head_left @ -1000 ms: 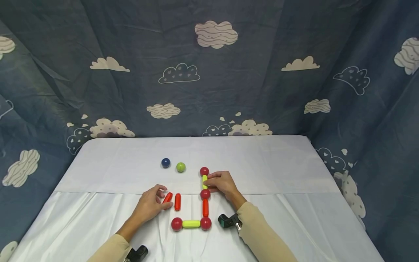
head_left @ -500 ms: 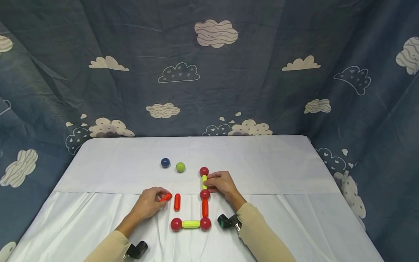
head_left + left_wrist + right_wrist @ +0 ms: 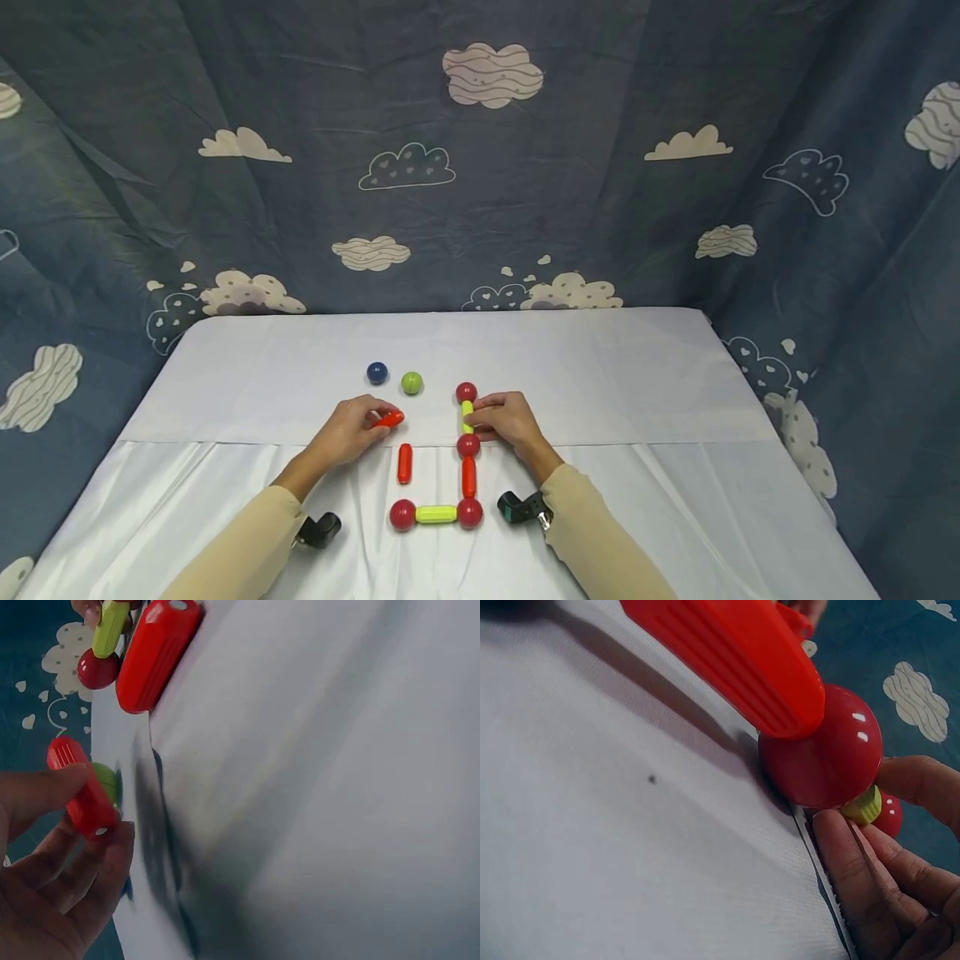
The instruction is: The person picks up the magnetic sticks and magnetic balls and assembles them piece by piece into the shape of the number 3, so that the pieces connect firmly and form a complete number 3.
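My left hand (image 3: 351, 429) pinches a red rod (image 3: 84, 796) between thumb and fingers, raised over the table behind a second red rod (image 3: 405, 463) that lies alone. My right hand (image 3: 512, 421) grips the yellow-green rod (image 3: 467, 416) at the far end of a joined chain. That rod sits between a far red ball (image 3: 467, 392) and a middle red ball (image 3: 468, 445). From the middle ball a red rod (image 3: 735, 660) leads to the red corner ball (image 3: 470, 513). Another yellow-green rod (image 3: 436, 514) joins the corner ball to a red ball (image 3: 402, 515) on the left.
A blue ball (image 3: 377, 372) and a green ball (image 3: 412, 382) lie toward the back of the white-covered table (image 3: 637, 375). A dark curtain (image 3: 315, 208) with cloud prints hangs behind. Each wrist wears a small black camera, the left one (image 3: 321, 530) low over the cloth.
My left hand has picked up the red rod from beside the other one and moved it away from me, toward the green ball. My right hand stays on the yellow-green rod.
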The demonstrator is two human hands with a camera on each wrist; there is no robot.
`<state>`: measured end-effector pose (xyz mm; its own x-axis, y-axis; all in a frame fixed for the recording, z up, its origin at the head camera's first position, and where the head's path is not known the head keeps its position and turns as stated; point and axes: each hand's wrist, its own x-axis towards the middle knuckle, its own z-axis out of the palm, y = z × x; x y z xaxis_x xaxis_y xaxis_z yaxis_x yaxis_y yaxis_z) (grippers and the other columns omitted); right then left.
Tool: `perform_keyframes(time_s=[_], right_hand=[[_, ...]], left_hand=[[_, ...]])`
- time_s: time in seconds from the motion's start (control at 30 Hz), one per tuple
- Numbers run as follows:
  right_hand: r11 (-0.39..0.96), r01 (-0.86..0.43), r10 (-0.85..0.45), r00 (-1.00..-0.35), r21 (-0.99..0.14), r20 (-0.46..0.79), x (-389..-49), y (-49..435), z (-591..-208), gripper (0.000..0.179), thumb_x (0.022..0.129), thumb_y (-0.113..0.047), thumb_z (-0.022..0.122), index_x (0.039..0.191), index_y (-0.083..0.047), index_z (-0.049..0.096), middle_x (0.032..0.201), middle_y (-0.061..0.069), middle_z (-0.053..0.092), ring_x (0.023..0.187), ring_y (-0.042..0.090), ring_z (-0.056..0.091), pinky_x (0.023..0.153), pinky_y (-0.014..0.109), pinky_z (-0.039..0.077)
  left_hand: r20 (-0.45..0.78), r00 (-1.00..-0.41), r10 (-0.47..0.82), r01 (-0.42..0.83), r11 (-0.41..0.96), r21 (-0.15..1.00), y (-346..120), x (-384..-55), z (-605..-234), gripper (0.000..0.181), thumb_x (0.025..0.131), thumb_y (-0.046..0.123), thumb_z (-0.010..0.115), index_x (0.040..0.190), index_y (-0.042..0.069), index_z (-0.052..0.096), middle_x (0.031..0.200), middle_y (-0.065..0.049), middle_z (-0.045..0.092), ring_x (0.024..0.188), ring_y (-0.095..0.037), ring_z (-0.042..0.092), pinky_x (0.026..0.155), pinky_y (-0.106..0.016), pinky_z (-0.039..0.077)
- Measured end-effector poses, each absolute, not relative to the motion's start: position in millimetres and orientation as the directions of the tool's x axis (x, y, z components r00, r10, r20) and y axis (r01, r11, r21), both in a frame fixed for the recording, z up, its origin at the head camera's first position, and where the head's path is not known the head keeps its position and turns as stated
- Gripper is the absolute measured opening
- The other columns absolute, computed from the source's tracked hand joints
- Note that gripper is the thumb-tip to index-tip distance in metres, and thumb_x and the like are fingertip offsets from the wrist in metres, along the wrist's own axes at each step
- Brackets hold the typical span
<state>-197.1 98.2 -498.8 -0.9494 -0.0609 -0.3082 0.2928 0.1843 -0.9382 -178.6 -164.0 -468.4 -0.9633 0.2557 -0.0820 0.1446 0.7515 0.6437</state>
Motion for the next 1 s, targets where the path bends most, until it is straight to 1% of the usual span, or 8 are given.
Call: perform_keyframes(time_s=[0.07, 0.23, 0.37, 0.53, 0.73, 1.0], right_hand=[[0.176, 0.299, -0.059, -0.948, -0.938, -0.313, -197.5, 98.2, -498.6, 0.027, 0.076, -0.005, 0.078, 0.099, 0.006, 0.068, 0.085, 0.012, 0.068, 0.063, 0.016, 0.066, 0.059, 0.030, 0.056], [0.166, 0.310, -0.052, -0.945, -0.936, -0.323, -197.4, 97.5, -498.1, 0.027, 0.076, -0.005, 0.078, 0.098, 0.005, 0.068, 0.084, 0.011, 0.068, 0.062, 0.016, 0.066, 0.059, 0.030, 0.056], [0.170, 0.311, -0.052, -0.945, -0.935, -0.324, -196.3, 97.1, -498.1, 0.026, 0.076, -0.005, 0.078, 0.098, 0.005, 0.068, 0.083, 0.011, 0.067, 0.062, 0.016, 0.065, 0.059, 0.029, 0.056], [0.180, 0.300, -0.063, -0.947, -0.937, -0.315, -194.9, 96.9, -498.5, 0.027, 0.076, -0.007, 0.078, 0.098, 0.005, 0.068, 0.084, 0.010, 0.068, 0.064, 0.016, 0.066, 0.059, 0.030, 0.056], [0.187, 0.293, -0.062, -0.949, -0.938, -0.308, -195.1, 97.3, -499.2, 0.027, 0.077, -0.008, 0.078, 0.099, 0.005, 0.068, 0.085, 0.011, 0.067, 0.063, 0.016, 0.066, 0.060, 0.030, 0.056], [0.187, 0.288, -0.052, -0.952, -0.939, -0.302, -196.0, 98.5, -499.8, 0.028, 0.076, -0.007, 0.078, 0.099, 0.005, 0.068, 0.085, 0.011, 0.067, 0.063, 0.015, 0.066, 0.059, 0.030, 0.056]], left_hand=[[-0.087, -0.956, 0.280, 0.159, 0.744, 0.649, -158.8, -186.4, -465.5, 0.031, 0.083, 0.003, 0.072, 0.113, 0.008, 0.069, 0.105, -0.006, 0.065, 0.092, -0.021, 0.060, 0.078, -0.036, 0.052], [-0.100, -0.941, 0.323, 0.183, 0.736, 0.652, -143.0, -202.4, -462.9, 0.032, 0.086, 0.005, 0.070, 0.117, 0.008, 0.069, 0.108, -0.005, 0.067, 0.095, -0.021, 0.059, 0.082, -0.037, 0.050], [-0.063, -0.926, 0.373, 0.255, 0.740, 0.622, -133.5, -210.9, -464.3, 0.031, 0.087, 0.007, 0.070, 0.118, 0.007, 0.068, 0.112, -0.007, 0.067, 0.100, -0.021, 0.058, 0.089, -0.040, 0.049], [-0.035, -0.913, 0.407, 0.321, 0.769, 0.553, -126.2, -218.8, -465.8, 0.028, 0.088, 0.011, 0.070, 0.116, 0.007, 0.069, 0.114, -0.006, 0.067, 0.107, -0.022, 0.059, 0.095, -0.041, 0.046], [-0.037, -0.901, 0.432, 0.351, 0.777, 0.522, -120.4, -225.6, -467.1, 0.029, 0.087, 0.011, 0.071, 0.115, 0.008, 0.069, 0.111, -0.005, 0.067, 0.106, -0.022, 0.060, 0.096, -0.041, 0.046], [-0.052, -0.896, 0.440, 0.349, 0.773, 0.529, -113.5, -233.3, -471.1, 0.027, 0.086, 0.009, 0.071, 0.114, 0.009, 0.070, 0.106, -0.002, 0.066, 0.101, -0.019, 0.060, 0.093, -0.037, 0.048]])
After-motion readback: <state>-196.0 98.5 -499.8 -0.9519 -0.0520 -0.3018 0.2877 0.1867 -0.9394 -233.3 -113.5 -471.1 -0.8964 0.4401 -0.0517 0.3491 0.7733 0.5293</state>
